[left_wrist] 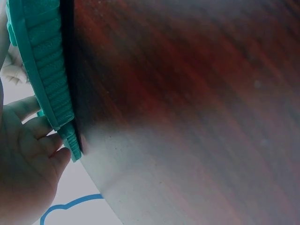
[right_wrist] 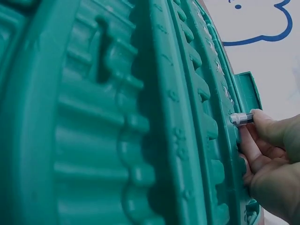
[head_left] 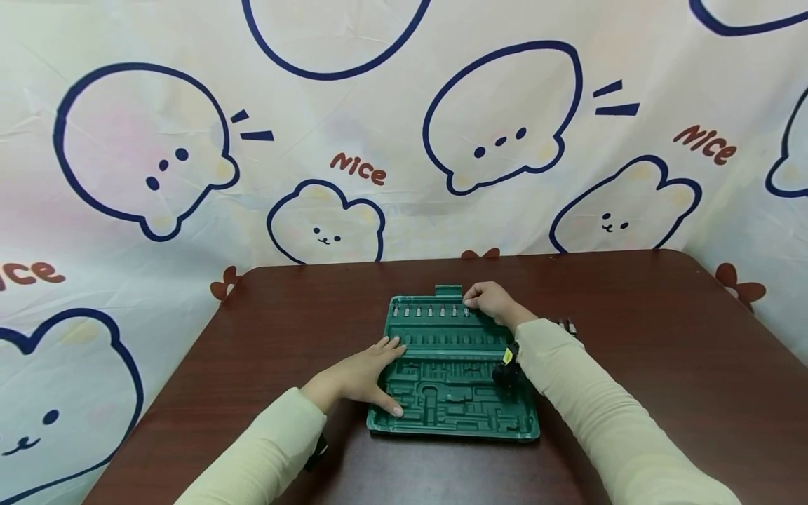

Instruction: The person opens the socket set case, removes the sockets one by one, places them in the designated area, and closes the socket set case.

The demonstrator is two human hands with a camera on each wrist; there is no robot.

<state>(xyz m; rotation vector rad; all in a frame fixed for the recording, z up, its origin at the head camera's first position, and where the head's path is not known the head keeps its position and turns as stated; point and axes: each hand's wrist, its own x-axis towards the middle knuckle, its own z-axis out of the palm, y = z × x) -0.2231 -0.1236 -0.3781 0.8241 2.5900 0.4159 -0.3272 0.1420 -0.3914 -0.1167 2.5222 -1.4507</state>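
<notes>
A green molded tool case [head_left: 454, 415] lies on the table, its inside divided into shaped recesses. Along its far row stand several small silver sockets [head_left: 419, 311]. My left hand [head_left: 369, 372] rests on the left rim with fingers and thumb spread; in the left wrist view its fingertips touch the case's side wall [left_wrist: 49, 70]. At the far right of the row, my right hand [head_left: 494, 301] pinches a small metal socket [right_wrist: 242, 118] between thumb and finger. That socket's knurled end is at its slot; whether it is fully seated I cannot tell.
Several small metal pieces [head_left: 571, 327] lie on the table right of the case, partly hidden by my right sleeve. A green latch tab [head_left: 449, 290] sticks out at the far edge. Behind the brown table [head_left: 303, 315] hangs a printed cloth [head_left: 404, 126].
</notes>
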